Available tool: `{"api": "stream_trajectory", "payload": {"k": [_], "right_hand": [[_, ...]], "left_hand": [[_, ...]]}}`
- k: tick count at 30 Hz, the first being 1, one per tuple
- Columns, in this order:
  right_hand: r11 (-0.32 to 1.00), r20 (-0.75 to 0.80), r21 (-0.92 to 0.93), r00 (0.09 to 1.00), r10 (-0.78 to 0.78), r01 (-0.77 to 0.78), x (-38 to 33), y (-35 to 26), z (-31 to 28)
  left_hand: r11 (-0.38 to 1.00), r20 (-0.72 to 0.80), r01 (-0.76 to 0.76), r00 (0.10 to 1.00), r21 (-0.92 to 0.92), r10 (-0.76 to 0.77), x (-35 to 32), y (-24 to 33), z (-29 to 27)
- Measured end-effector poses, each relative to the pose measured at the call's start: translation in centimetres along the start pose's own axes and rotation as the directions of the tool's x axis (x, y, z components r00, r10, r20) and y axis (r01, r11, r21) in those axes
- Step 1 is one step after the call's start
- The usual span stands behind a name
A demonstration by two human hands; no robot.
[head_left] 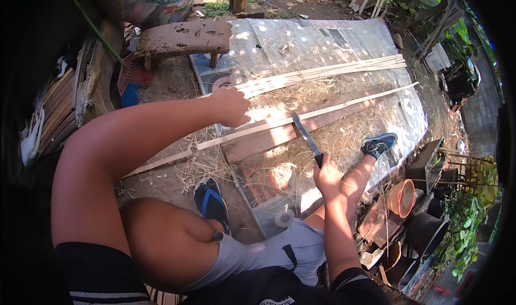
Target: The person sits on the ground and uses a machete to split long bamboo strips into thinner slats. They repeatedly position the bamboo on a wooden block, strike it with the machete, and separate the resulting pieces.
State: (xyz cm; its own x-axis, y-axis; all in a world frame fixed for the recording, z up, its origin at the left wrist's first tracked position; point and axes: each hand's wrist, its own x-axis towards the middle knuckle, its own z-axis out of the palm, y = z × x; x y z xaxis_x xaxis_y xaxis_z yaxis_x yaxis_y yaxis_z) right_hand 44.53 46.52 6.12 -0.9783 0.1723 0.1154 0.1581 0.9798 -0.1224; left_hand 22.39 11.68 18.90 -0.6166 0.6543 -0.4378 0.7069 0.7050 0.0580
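Note:
My right hand [328,177] grips the black handle of a knife [306,135], its blade pointing away from me. The blade's tip end lies against a long, thin pale strip [355,102], which looks like bamboo or wood. Beneath that strip, a brown plank [258,142] rests at a slant on the ground sheet. My left hand [232,106] is closed in a fist, between that strip and a bundle of similar pale strips [322,73] farther off. Its fingertips are hidden, so what it holds, if anything, does not show.
Curly shavings [306,168] are scattered over the pale printed sheet [371,36]. A worn wooden bench [183,38] stands at the far left, near a filled sack [156,4]. Clay and black pots [401,197] line the right side. My sandalled feet [211,200] flank the plank.

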Motion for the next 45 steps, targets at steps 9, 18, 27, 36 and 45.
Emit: {"api": "stream_trajectory", "payload": {"k": [9,18,27,36,45], "right_hand": [[0.925,0.446,0.318,0.894,0.047,-0.207,0.2,-12.9,1.0],[0.963,0.23,0.109,0.948,0.218,-0.248,2.1,-4.5,2.7],[0.946,0.207,0.281,0.952,-0.225,0.162,-5.6,-13.6,1.8],[0.928,0.402,0.33,0.915,0.029,-0.175,-1.8,-12.6,-0.8],[0.893,0.178,0.141,0.898,0.402,-0.427,3.1,-3.0,1.1]], "left_hand": [[0.654,-0.024,0.248,0.926,-0.714,-0.378,-9.0,2.3,18.5],[0.681,-0.21,0.191,0.863,-0.707,-0.46,-16.0,2.9,19.4],[0.908,-0.338,0.175,0.888,-0.381,-0.313,-13.9,2.9,23.4],[0.519,0.026,0.174,0.96,-0.837,-0.278,-14.6,1.1,21.9],[0.24,0.16,0.205,0.968,-0.949,-0.191,-17.8,-0.9,24.3]]}}
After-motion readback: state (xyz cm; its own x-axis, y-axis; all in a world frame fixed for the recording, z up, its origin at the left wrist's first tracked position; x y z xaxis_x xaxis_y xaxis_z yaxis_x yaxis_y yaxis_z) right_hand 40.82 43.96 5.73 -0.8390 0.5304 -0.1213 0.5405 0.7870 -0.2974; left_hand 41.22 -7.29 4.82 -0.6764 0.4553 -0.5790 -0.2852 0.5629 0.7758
